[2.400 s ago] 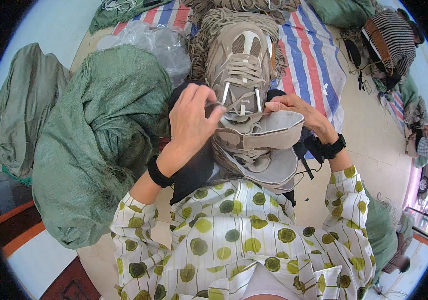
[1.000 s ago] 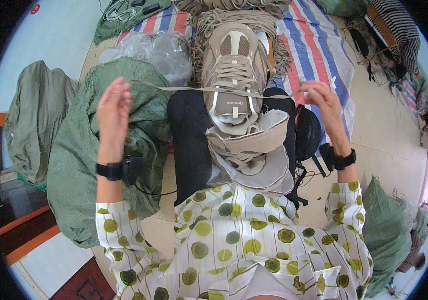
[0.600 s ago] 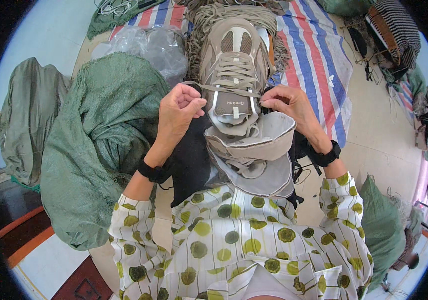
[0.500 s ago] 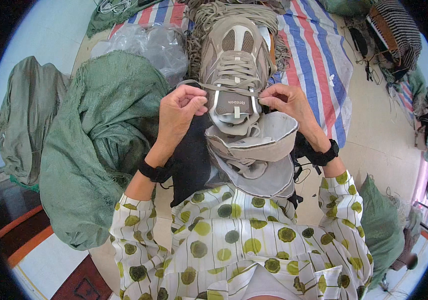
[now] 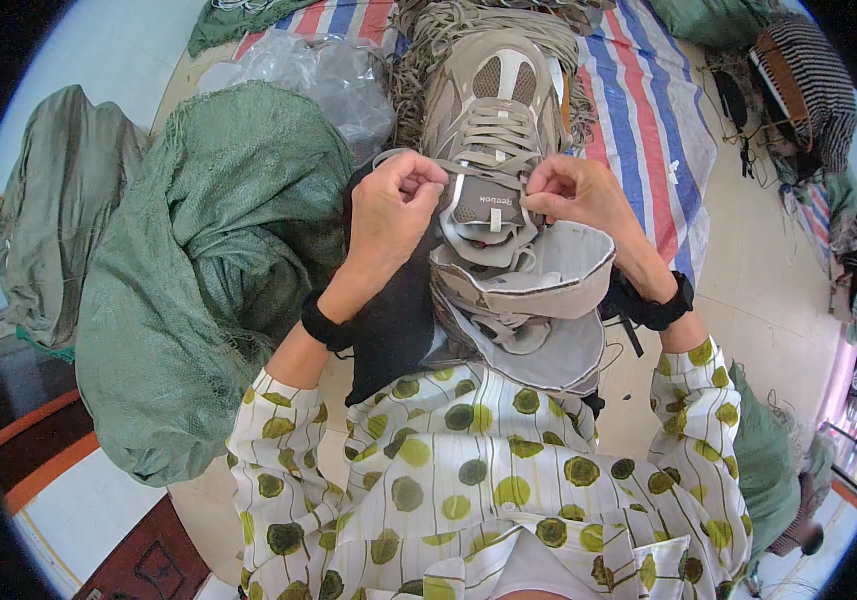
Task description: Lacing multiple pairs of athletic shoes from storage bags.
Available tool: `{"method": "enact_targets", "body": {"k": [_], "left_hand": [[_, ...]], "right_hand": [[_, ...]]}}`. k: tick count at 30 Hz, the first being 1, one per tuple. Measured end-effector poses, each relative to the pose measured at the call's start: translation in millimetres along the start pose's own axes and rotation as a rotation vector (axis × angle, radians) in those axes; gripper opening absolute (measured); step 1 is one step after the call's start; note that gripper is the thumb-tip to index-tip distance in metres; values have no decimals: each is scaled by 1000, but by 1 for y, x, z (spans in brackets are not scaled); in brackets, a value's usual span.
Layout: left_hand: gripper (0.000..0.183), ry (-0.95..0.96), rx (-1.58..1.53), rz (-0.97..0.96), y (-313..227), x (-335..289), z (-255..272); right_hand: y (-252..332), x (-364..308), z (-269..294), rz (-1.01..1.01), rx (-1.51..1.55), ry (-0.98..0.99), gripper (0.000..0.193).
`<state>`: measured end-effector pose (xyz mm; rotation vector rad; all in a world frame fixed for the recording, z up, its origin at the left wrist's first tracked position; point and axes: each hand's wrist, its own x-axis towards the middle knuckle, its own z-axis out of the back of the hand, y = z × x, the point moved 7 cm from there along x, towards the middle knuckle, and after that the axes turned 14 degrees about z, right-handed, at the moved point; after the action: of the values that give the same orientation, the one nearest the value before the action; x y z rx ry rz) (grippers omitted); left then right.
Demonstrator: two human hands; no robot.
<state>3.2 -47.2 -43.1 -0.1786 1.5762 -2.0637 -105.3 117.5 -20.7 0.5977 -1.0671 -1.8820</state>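
In front of me lies a beige-grey sneaker (image 5: 490, 205), its toe pointing away and its tongue toward me. A flat taupe shoelace (image 5: 494, 158) criss-crosses its front. At the left edge of the eyelets, my left hand (image 5: 396, 210) is closed in a pinch on the lace, part of which loops out above the fingers. My right hand (image 5: 592, 205) pinches at the right edge, beside the tongue; the lace between those fingertips is mostly hidden. Between the sneaker and my lap rest more beige shoe uppers (image 5: 549, 292) with pale grey linings and raw edges.
A heap of taupe laces (image 5: 419, 70) lies behind the sneaker. Striped woven sheeting (image 5: 644, 130) spreads to the right. On the left are a large green sack (image 5: 199, 290), clear plastic bags (image 5: 324, 90) and a grey-green covered bundle (image 5: 59, 220). A striped cloth item (image 5: 809, 90) sits far right.
The sneaker and the scene around it have shifted slightly right in the picture. My hands stay at the two sides of the tongue, now a little closer to it.
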Motion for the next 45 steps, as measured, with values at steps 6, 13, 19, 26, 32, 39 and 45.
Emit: {"method": "enact_targets", "body": {"k": [6, 13, 19, 26, 32, 39, 45], "left_hand": [[15, -109, 423, -330, -46, 4, 1], [20, -86, 880, -498, -73, 0, -35], [12, -25, 629, -433, -59, 9, -24], [10, -45, 625, -455, -54, 6, -21], [29, -126, 375, -274, -36, -18, -9], [30, -322, 433, -347, -25, -23, -2], [24, -380, 423, -462, -31, -22, -8]], "right_hand": [[-29, -25, 6, -88, 210, -181, 11], [-27, -26, 4, -132, 342, -244, 13], [-25, -25, -1, -113, 430, -239, 12], [-12, -11, 0, 19, -100, -225, 12], [1, -13, -5, 54, -38, -200, 25], [8, -19, -2, 159, -351, -263, 25], [7, -23, -1, 217, -364, -329, 15]]}}
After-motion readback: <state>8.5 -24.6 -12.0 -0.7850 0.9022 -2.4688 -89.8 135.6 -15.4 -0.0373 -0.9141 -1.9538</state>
